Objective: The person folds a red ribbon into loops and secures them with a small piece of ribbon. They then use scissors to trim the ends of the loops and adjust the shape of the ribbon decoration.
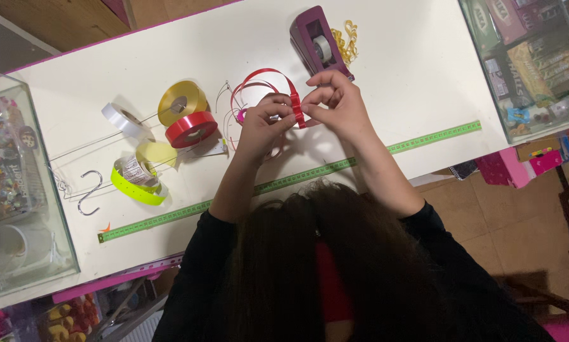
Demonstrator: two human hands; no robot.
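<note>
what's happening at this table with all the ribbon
A person in black sleeves pinches a loop of red ribbon between the left hand and the right hand over a white table. A purple tape dispenser stands just beyond the hands. Gold, red, white and yellow-green ribbon rolls lie to the side, and a green measuring tape runs along the table's near edge.

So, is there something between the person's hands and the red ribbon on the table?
Nothing visible. Both the left hand and the right hand already pinch the red ribbon above the white table.
</note>
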